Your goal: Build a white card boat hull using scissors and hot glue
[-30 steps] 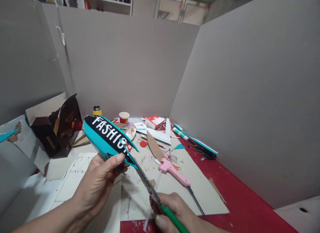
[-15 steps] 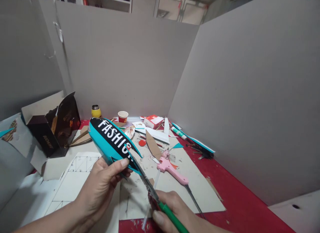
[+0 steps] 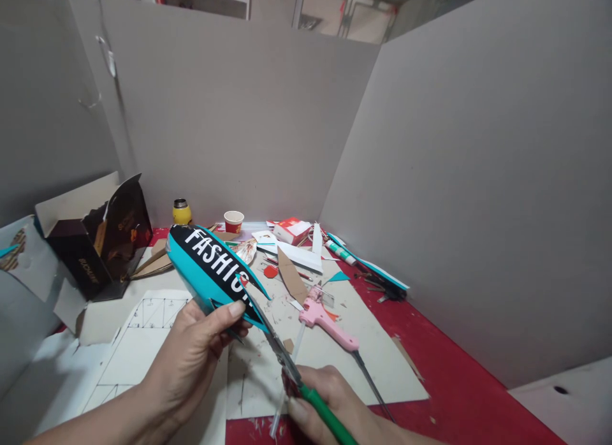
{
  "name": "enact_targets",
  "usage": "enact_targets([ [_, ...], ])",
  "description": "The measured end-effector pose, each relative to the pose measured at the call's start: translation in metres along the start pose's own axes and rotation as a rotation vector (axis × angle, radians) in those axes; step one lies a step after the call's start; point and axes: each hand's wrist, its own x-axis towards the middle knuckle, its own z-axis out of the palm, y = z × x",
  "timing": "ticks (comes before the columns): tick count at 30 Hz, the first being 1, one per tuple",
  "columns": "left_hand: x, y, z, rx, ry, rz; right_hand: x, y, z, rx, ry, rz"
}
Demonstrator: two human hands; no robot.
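Note:
A curved teal and black card piece [image 3: 208, 257], printed with "FASHION" in white, is tilted up over the table. My left hand [image 3: 205, 343] grips its lower edge, thumb on top and fingers underneath. Green-handled scissors [image 3: 325, 412] are in my right hand [image 3: 329, 394], whose fingers wrap round the handle. The metal blades point up and left, and they lie at a slit in the card's near end, beside my left thumb. My right hand's lower fingers are partly hidden.
A pink glue gun [image 3: 327, 320] with its cord lies on a pale board [image 3: 382, 368] over a red cloth. Behind are card scraps, a red paper cup [image 3: 234, 223] and a yellow jar [image 3: 182, 212]. A dark box [image 3: 95, 247] stands left, near a drawn sheet [image 3: 148, 343].
The view has shifted very slightly, so everything sits a little further left. Both hands keep the same hold, and the blades rest at the same slit.

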Motion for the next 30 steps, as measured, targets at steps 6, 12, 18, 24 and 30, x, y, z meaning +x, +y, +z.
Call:
enact_targets([
  [6, 0.000, 0.000, 0.000, 0.010, -0.007, 0.008, -0.001, -0.002, 0.001, 0.032, 0.013, 0.021],
  [12, 0.000, 0.003, 0.000, 0.005, -0.004, 0.003, -0.001, -0.001, 0.004, 0.033, 0.034, 0.013],
  [18, -0.001, 0.001, 0.000, -0.005, -0.009, -0.001, 0.000, -0.006, -0.002, 0.035, -0.007, 0.005],
  [24, 0.000, -0.001, 0.003, -0.012, -0.028, -0.023, 0.001, -0.008, -0.006, 0.032, -0.025, 0.028],
  [30, -0.001, -0.001, 0.004, -0.030, -0.029, -0.030, -0.001, -0.003, -0.002, 0.042, -0.007, 0.032],
])
